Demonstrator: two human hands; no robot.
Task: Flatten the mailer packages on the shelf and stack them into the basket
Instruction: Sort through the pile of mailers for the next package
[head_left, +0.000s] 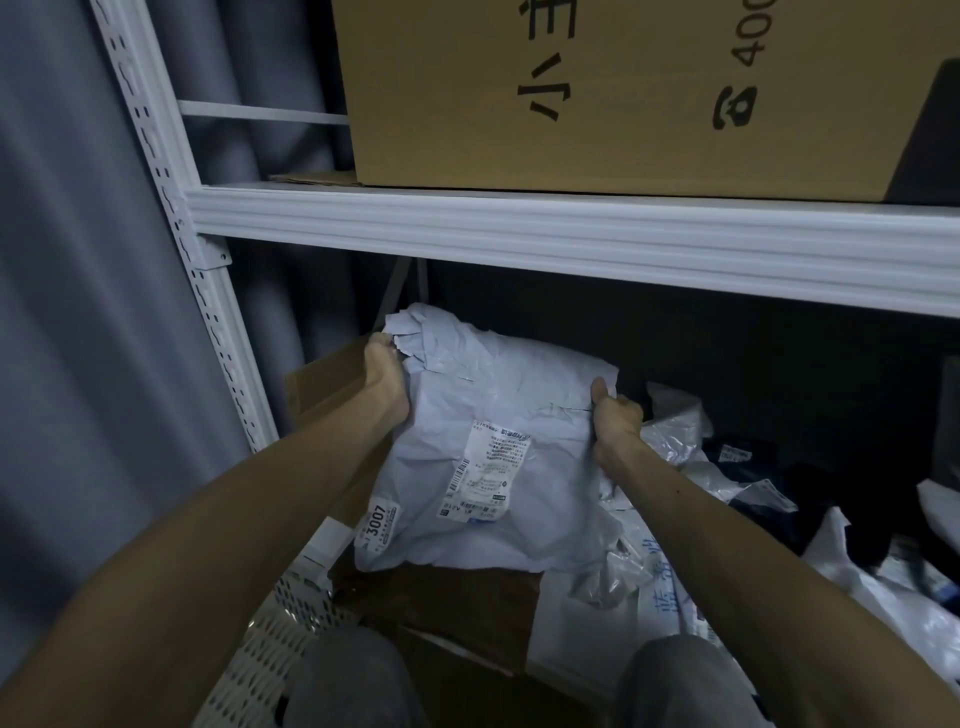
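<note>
Crumpled pale-grey plastic mailer package is held beneath the white metal shelf beam, its 10 o'clock corner clenched in the fingers of the left hand, its 3 o'clock edge in those of the right hand, with the white perforated basket at 7 o'clock.

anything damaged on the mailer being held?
Yes: the pale mailer is torn ragged at its top-left corner, beside the left hand gripping it. The right hand grips the right edge; elsewhere only crumpled.
</note>
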